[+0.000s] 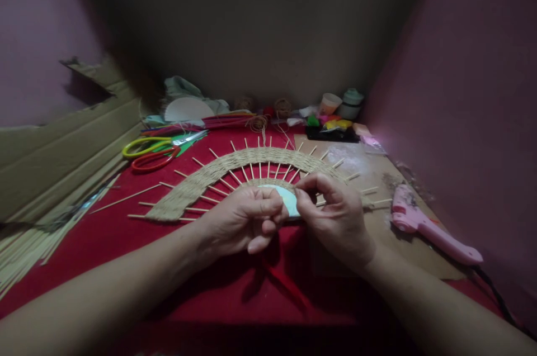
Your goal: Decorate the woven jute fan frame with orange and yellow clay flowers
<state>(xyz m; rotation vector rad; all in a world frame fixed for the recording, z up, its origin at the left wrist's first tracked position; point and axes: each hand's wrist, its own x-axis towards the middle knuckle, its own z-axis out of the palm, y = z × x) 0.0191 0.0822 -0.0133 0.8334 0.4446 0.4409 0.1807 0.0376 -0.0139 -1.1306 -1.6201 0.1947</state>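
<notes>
Left hand: the left hand (pixel 245 219) is curled at the near middle of the red cloth (pixel 126 244), its fingertips pressed together beside the pale disc (pixel 289 199); a strand may be pinched there, but this cannot be told
Right hand: the right hand (pixel 335 216) is closed in a pinch at the disc's right edge, thumb and forefinger meeting; what lies between them is hidden
Woven fan: the woven fan (pixel 235 169) is laid flat at the middle of the cloth, arched away from the hands, with its thin wooden spokes (pixel 197 161) radiating from the disc and standing out past the weave
Risk, spokes: a spoke is judged likely to snap or come loose from the disc if it is pulled too hard
Risk, weave: the finished rows could be loosened or shifted if the fan is dragged across the cloth
Risk, glue gun: the pink glue gun (pixel 432 227) lies just beside the right wrist on a cardboard sheet (pixel 369 166) at the right edge; a burn is possible if it is hot, and its cord could be caught
Surface: scissors (pixel 155 152) lie toward the far left, loose sticks (pixel 37 238) along the left edge, small pots and coloured bits along the far edge
Room: dim, with pinkish walls on both sides and a torn cardboard panel (pixel 71 143) leaning at the left
</notes>
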